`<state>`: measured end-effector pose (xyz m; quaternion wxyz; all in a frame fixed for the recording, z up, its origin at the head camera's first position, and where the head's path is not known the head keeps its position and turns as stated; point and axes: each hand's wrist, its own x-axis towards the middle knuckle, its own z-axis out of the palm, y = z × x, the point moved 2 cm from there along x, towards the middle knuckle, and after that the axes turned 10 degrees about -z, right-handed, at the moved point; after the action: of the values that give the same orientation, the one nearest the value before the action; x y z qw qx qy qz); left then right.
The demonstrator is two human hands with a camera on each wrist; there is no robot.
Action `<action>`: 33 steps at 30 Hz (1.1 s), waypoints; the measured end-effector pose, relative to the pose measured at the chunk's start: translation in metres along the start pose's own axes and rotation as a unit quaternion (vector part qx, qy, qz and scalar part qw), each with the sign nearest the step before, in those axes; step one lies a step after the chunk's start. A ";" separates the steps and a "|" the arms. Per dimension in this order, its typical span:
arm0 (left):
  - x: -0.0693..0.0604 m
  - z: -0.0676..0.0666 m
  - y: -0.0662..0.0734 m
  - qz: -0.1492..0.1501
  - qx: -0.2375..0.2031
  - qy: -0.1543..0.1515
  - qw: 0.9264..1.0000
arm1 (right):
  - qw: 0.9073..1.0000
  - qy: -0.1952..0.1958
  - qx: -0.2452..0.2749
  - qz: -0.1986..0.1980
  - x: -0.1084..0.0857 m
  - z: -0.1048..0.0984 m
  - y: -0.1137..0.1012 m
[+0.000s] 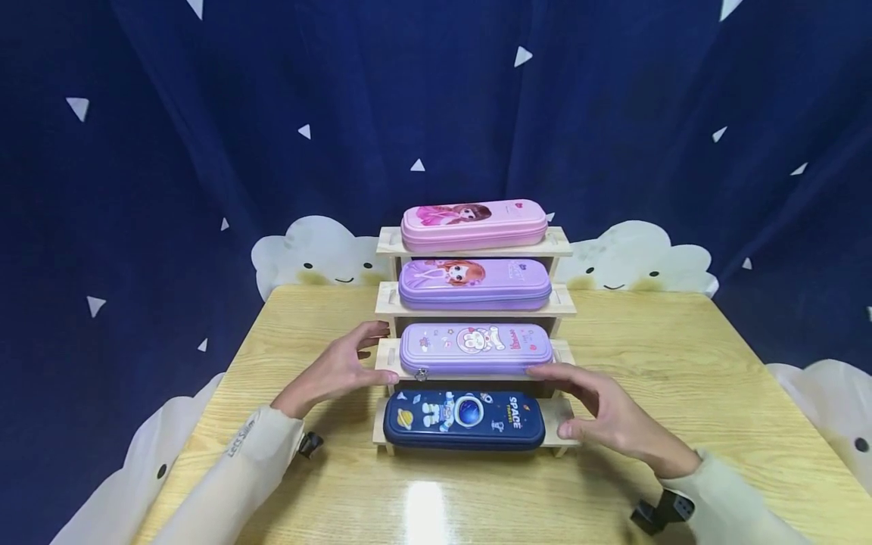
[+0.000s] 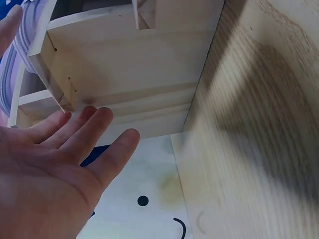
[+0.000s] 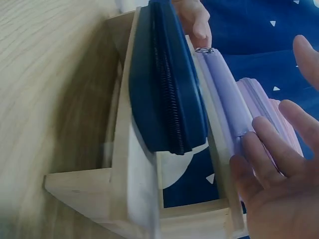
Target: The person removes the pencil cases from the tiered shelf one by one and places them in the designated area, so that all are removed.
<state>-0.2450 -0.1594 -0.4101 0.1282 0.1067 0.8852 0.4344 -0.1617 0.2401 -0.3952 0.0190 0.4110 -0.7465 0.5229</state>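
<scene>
A tiered wooden rack (image 1: 560, 434) holds a pencil case on each step: pink (image 1: 504, 227) on top, purple (image 1: 504, 284) below it, lilac with a rabbit (image 1: 436, 348), then dark blue with an astronaut (image 1: 436, 431) at the bottom. My left hand (image 1: 341, 367) is at the rack's left side, thumb by the lilac case's step, fingers extended; the left wrist view shows its palm (image 2: 45, 174) beside the wood. At the right, my right hand (image 1: 613, 416) has its fingertips against the lilac case's front right corner, thumb near the bottom step; its fingers are spread in the right wrist view.
The rack stands on a light wooden table (image 1: 681, 363). Behind it hangs a dark blue curtain (image 1: 436, 91) with white triangles. Cloud-shaped panels with faces (image 1: 633, 257) line the back edge, and more clouds flank the table's sides.
</scene>
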 end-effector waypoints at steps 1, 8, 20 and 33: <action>0.001 0.000 0.000 0.000 0.002 0.000 1.000 | 1.000 -0.002 0.001 0.002 -0.001 0.001 0.001; 0.003 0.001 0.000 -0.008 0.001 -0.003 1.000 | 0.999 -0.019 -0.006 0.028 -0.004 0.008 0.010; 0.003 0.005 -0.002 -0.042 -0.003 0.002 0.999 | 0.991 -0.021 -0.093 0.093 -0.010 0.024 0.024; 0.002 0.006 -0.002 -0.052 0.001 0.016 0.999 | 0.986 -0.045 -0.081 0.138 -0.002 0.036 0.037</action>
<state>-0.2454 -0.1555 -0.4150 0.1363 0.0537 0.8920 0.4277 -0.1688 0.2170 -0.4406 -0.0538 0.3247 -0.8359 0.4392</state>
